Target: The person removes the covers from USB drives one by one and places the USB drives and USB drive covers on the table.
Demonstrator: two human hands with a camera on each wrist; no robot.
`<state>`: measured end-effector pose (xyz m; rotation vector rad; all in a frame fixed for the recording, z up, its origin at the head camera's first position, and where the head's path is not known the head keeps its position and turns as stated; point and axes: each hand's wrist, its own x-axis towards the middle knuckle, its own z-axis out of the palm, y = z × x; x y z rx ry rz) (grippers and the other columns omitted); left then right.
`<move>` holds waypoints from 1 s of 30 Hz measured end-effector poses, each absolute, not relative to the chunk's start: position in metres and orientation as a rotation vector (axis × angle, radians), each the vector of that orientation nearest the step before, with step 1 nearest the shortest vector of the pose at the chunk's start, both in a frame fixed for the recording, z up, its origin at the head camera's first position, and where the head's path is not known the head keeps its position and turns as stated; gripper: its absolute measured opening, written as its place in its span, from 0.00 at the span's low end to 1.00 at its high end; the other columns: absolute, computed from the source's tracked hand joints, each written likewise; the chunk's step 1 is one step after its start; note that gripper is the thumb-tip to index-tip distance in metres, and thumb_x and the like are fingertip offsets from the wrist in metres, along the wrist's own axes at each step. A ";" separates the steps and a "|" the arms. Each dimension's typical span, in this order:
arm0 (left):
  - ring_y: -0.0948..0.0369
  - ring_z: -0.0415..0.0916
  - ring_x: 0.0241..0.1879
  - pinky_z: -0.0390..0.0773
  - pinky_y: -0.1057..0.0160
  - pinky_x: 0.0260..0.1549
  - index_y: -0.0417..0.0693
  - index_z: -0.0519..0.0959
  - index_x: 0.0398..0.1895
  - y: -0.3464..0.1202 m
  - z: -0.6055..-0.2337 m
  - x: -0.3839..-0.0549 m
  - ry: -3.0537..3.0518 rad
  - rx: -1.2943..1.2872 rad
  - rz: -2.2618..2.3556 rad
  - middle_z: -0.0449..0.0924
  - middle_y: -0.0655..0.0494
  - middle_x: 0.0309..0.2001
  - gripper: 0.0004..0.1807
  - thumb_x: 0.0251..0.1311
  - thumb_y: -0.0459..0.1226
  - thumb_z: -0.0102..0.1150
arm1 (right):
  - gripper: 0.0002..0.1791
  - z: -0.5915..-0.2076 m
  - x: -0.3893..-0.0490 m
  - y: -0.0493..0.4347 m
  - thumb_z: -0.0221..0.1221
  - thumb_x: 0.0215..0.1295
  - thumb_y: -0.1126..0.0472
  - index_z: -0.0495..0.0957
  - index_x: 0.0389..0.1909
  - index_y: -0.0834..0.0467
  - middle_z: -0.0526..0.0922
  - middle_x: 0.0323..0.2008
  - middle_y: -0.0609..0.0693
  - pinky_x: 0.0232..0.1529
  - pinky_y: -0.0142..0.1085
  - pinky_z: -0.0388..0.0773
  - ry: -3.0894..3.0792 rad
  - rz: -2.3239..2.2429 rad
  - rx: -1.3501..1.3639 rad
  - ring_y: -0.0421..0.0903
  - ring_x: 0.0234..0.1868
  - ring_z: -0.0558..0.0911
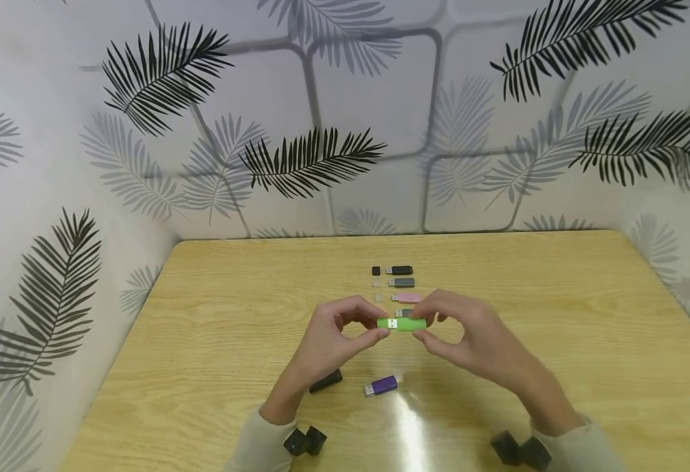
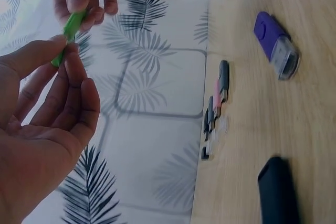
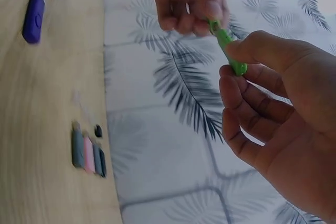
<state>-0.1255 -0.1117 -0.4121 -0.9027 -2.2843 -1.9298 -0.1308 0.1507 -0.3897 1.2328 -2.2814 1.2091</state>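
Note:
Above the table, both hands hold a bright green USB stick (image 1: 412,324). My left hand (image 1: 333,334) pinches its small green cap (image 1: 383,323) at the left end between thumb and index finger. The right hand (image 1: 474,331) pinches the body at the other end. The silver plug shows between the two green parts in the head view. Below the hands on the table lies a purple USB stick (image 1: 384,385), its plug pointing left. A black stick-like piece (image 1: 327,380) lies beside it, partly hidden by the left forearm.
Behind the hands, USB sticks lie in a column: black (image 1: 402,270), grey (image 1: 403,282), pink (image 1: 407,297) and another grey one (image 1: 404,313) partly covered by the right hand. A black cap (image 1: 376,271) and clear caps (image 1: 378,298) lie left of them. A leaf-patterned wall (image 1: 374,196) borders the table.

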 end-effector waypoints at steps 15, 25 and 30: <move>0.55 0.85 0.43 0.85 0.52 0.47 0.37 0.86 0.48 -0.132 -0.412 -0.134 -2.341 -0.665 -1.906 0.87 0.47 0.44 0.10 0.63 0.28 0.68 | 0.18 -0.385 -0.139 0.175 0.73 0.52 0.75 0.85 0.42 0.56 0.88 0.41 0.43 0.39 0.26 0.80 -2.304 1.114 1.104 0.39 0.39 0.84; 0.59 0.85 0.40 0.85 0.62 0.44 0.43 0.88 0.46 -0.126 -0.427 -0.139 -2.506 -0.576 -1.805 0.88 0.49 0.42 0.09 0.63 0.32 0.70 | 0.16 -0.404 -0.147 0.176 0.73 0.54 0.73 0.85 0.42 0.55 0.87 0.40 0.43 0.36 0.31 0.82 -2.389 1.098 1.017 0.44 0.34 0.82; 0.56 0.86 0.39 0.85 0.64 0.40 0.39 0.88 0.46 -0.124 -0.434 -0.141 -2.547 -0.519 -1.862 0.89 0.49 0.43 0.10 0.62 0.30 0.71 | 0.16 -0.414 -0.152 0.175 0.74 0.53 0.73 0.86 0.41 0.55 0.86 0.38 0.42 0.33 0.34 0.82 -2.400 1.102 0.987 0.44 0.34 0.81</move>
